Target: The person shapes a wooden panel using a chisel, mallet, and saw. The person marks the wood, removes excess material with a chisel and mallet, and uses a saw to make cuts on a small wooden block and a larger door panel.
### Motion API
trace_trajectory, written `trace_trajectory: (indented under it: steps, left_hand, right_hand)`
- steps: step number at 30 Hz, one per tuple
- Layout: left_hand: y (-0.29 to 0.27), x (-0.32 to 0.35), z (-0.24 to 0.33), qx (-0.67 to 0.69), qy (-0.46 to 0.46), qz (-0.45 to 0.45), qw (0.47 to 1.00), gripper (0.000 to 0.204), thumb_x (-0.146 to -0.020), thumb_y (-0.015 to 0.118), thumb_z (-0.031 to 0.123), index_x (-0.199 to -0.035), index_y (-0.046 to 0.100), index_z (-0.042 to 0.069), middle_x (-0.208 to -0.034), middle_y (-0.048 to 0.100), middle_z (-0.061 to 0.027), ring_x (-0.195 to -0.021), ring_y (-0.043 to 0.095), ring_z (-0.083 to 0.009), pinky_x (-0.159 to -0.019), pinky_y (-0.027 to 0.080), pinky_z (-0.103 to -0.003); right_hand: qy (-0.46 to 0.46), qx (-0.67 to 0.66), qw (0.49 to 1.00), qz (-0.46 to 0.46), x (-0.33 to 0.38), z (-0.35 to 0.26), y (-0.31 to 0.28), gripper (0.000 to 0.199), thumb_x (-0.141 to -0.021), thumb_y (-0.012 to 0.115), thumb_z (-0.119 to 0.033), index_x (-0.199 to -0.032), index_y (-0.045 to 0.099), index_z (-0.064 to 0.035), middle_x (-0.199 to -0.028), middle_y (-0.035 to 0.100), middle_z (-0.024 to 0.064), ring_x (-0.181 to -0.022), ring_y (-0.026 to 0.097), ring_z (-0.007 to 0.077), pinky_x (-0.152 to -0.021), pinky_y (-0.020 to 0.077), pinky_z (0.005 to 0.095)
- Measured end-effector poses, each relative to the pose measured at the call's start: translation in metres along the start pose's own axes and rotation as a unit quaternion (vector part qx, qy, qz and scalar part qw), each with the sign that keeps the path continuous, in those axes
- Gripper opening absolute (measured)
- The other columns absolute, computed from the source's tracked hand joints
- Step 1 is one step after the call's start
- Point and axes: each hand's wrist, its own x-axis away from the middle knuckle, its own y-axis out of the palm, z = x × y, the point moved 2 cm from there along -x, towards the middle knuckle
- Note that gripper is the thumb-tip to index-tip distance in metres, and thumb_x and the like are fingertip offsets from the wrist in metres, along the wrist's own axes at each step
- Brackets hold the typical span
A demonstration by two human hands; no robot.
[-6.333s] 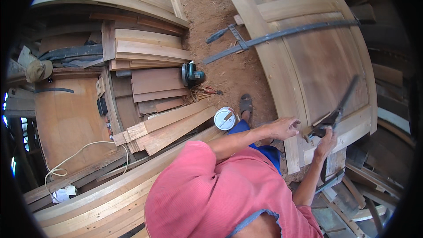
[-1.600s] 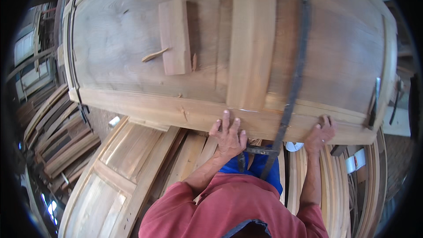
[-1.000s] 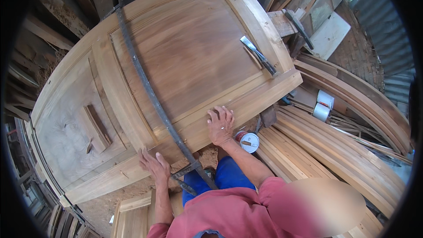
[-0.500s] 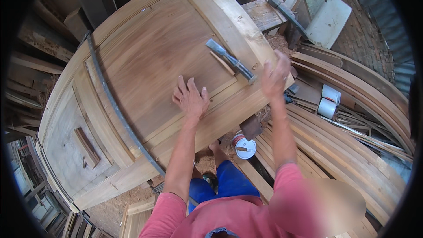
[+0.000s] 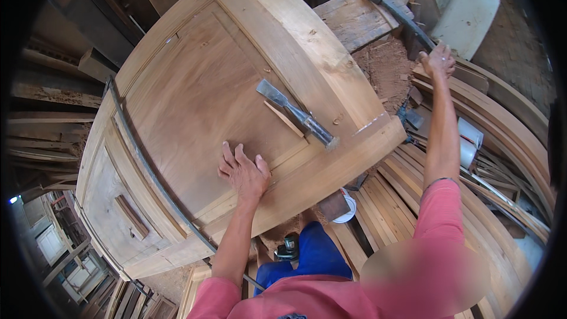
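A wooden panelled door (image 5: 207, 77) lies before me. My left hand (image 5: 245, 171) rests on its panel, fingers apart and slightly bent, holding nothing. A chisel (image 5: 298, 115) with a broad metal blade and dark handle lies on the door, beside a thin wood strip (image 5: 285, 121). Out to the far right, my right hand (image 5: 438, 62) has its fingers closed at the handle end of a hammer (image 5: 407, 22). The hammer's head rests on a rough wooden block (image 5: 354, 18) beyond the door's corner.
Long metal bars (image 5: 147, 162) cross the door on the left, near a small wood block (image 5: 131, 217). Stacked boards (image 5: 384, 201) fill the right side. A white can (image 5: 468, 142) stands among offcuts. Below the door are a white lid (image 5: 345, 208) and a green-black power tool (image 5: 288, 248).
My right hand has moved from the door's right corner outward to the hammer handle and closed on it. My left hand stays on the panel. The view has shifted somewhat.
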Motion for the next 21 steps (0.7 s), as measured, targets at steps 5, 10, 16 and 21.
trace_trajectory:
  steps: [5, 10, 16, 21]
  left_hand:
    - [0.005, -0.001, 0.003, -0.022, 0.008, -0.018, 1.0, 0.064, -0.08, 0.061, 0.023, -0.134, 0.035, 0.002, -0.149, 0.026, -0.0295, -0.128, 0.029, -0.0467, -0.1, 0.023, -0.063]
    - [0.01, -0.002, 0.005, -0.013, 0.002, -0.038, 0.999, 0.065, -0.08, 0.059, 0.023, -0.135, 0.032, 0.001, -0.149, 0.024, -0.0312, -0.127, 0.028, -0.0493, -0.101, 0.022, -0.065]
    - [0.009, 0.004, -0.009, 0.03, -0.004, 0.026, 0.999, 0.061, -0.079, 0.061, 0.034, -0.131, 0.046, 0.005, -0.144, 0.038, -0.0267, -0.126, 0.036, -0.0398, -0.096, 0.028, -0.055]
    - [-0.01, -0.009, 0.001, 0.004, -0.013, 0.006, 1.0, 0.066, -0.078, 0.065, 0.035, -0.132, 0.042, 0.004, -0.149, 0.03, -0.0275, -0.124, 0.034, -0.0427, -0.1, 0.026, -0.059]
  right_hand:
    - [-0.027, 0.082, 0.992, -0.093, -0.069, 0.01, 0.046, 0.09, -0.086, 0.067, -0.046, -0.157, 0.018, -0.0213, -0.163, 0.022, 0.0072, -0.14, 0.033, 0.0437, -0.116, 0.0245, 0.0543]
    - [-0.054, 0.136, 0.984, -0.103, -0.084, -0.007, 0.09, 0.073, -0.089, 0.064, -0.04, -0.15, 0.033, -0.0174, -0.154, 0.038, 0.0106, -0.136, 0.038, 0.046, -0.112, 0.0298, 0.0559]
    - [-0.163, -0.209, 0.92, -0.29, -0.07, -0.052, 0.096, 0.022, -0.085, 0.061, -0.027, -0.093, 0.063, -0.007, -0.071, 0.061, 0.0046, -0.057, 0.054, 0.0164, -0.051, 0.043, 0.0336]
    - [-0.139, -0.426, 0.838, -0.311, -0.06, -0.035, 0.06, 0.02, -0.086, 0.069, -0.029, -0.075, 0.062, -0.0141, -0.063, 0.052, -0.0071, -0.054, 0.048, 0.0082, -0.049, 0.0359, 0.0258]
